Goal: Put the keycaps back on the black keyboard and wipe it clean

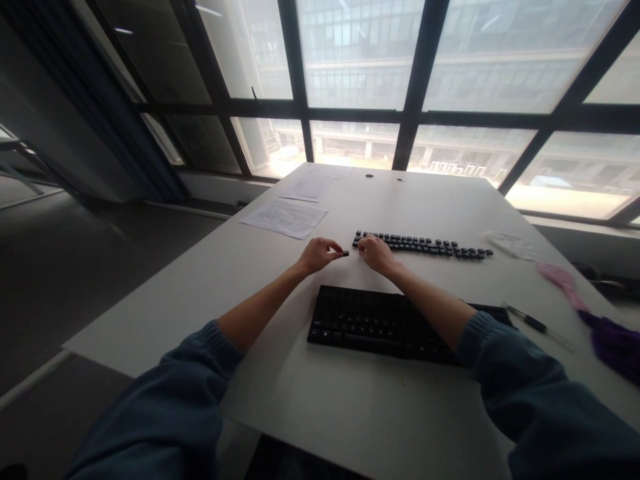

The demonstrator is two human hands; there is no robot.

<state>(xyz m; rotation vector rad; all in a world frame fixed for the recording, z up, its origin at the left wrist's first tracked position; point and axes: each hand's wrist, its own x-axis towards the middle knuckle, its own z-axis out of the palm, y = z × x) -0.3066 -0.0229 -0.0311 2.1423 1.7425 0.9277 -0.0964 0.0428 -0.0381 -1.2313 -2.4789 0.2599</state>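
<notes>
Between the thumb and fingertips of my left hand (319,255) is a small black keycap (345,253), held just above or on the white table. My right hand (375,252) is closed at the left end of the rows of loose black keycaps (420,245); whatever its fingers grip is hidden. Those keycaps lie in long rows running off to the right. Nearer to me lies a black keyboard (365,320), partly covered by my right forearm. Keys show along its lower left part, while its upper part looks plain and dark.
Printed papers (285,219) lie on the table (240,280) at the left. To the right are a keycap puller-like wire tool (535,325), a clear plastic bag (510,245), a pink cloth item (557,277) and a purple cloth (613,343). Large windows (360,53) stand behind.
</notes>
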